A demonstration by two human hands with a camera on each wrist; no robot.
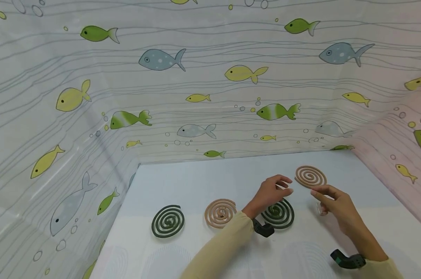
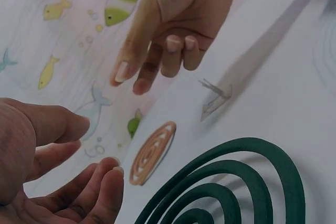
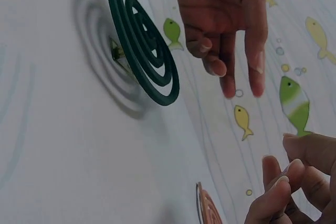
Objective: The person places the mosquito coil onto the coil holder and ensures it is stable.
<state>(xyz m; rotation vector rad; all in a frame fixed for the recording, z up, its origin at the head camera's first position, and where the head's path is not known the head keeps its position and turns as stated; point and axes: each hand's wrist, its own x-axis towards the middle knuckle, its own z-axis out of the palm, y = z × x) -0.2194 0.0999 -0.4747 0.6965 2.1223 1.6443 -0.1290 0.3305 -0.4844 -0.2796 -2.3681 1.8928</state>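
Observation:
My left hand (image 1: 271, 190) hovers above a green mosquito coil (image 1: 291, 215), fingers relaxed and holding nothing. In the right wrist view this green coil (image 3: 170, 85) sits raised on a small metal stand (image 3: 116, 51). To the right, my right hand (image 1: 339, 205) is held in the air with thumb and fingers loosely bent; nothing shows between them. Just beyond its fingertips a brown coil (image 1: 309, 177) lies on the table. Beneath my right hand stands a small metal coil stand (image 2: 216, 100), partly hidden in the head view.
Another brown coil (image 1: 207, 217) is left of my left hand, partly behind the sleeve. Farther left is a second green coil (image 1: 154, 224). The white table (image 1: 182, 178) is enclosed by fish-printed walls (image 1: 161, 89) at back and sides.

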